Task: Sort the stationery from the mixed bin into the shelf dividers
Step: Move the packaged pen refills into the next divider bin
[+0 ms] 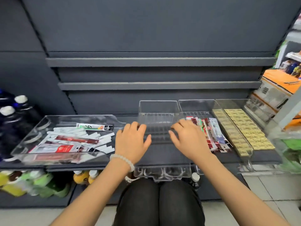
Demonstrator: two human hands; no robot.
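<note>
Resting spread on the empty clear divider, left hand and right hand, likely steadying it for filling. Waiting in the mixed bin to the left: glossy flat stationery packets. Already lying sorted in ribbed transparent trays at right: red packets.

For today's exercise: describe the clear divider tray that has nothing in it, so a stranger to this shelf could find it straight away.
Start at the dark grey shelf at the person's knees. Three clear divider trays stand side by side on its right half; take the leftmost, the empty tray between both hands. Its neighbours hold red-and-white packets and yellow packs; it holds nothing.
</note>
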